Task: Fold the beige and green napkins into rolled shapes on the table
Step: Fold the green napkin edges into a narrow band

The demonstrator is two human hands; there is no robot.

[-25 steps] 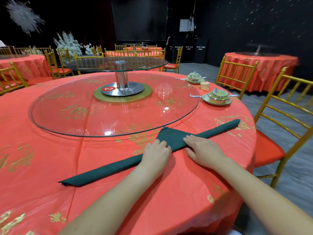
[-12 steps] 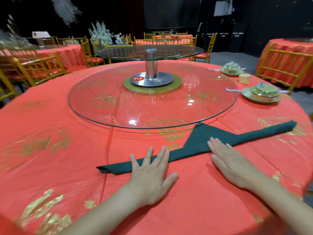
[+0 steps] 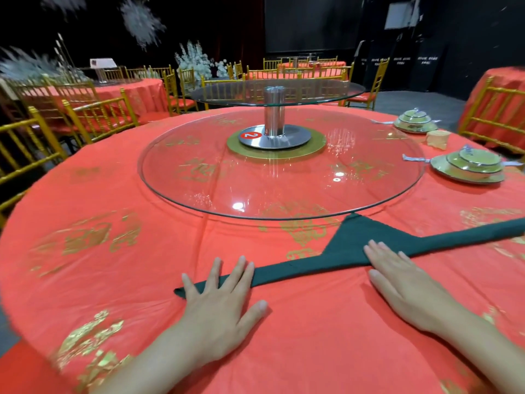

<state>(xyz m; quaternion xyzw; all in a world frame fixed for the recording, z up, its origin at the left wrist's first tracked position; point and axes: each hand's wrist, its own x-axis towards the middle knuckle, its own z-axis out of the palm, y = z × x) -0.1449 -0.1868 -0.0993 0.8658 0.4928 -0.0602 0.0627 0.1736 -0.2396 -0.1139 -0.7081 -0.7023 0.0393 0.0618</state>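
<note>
A dark green napkin [image 3: 349,247], folded into a long narrow band with a triangular peak at its middle, lies across the red and gold tablecloth [image 3: 119,265] near the front edge. My left hand [image 3: 220,302] lies flat with spread fingers, pressing the band's left end. My right hand [image 3: 403,282] lies flat with straight fingers on the band just right of the peak. The band's right end runs out of view at the right edge. A small beige folded thing [image 3: 439,139] sits far right between the place settings.
A large glass turntable [image 3: 199,177] with a steel post and a raised glass tier fills the table's centre, its rim touching the napkin's peak. Two green stacked dish settings [image 3: 468,166] stand at the right. Gold chairs ring the table; other red tables stand behind.
Both hands went from bunched on the napkin's middle to flat and apart; my left hand slid left to the band's end. The view has swung left.
</note>
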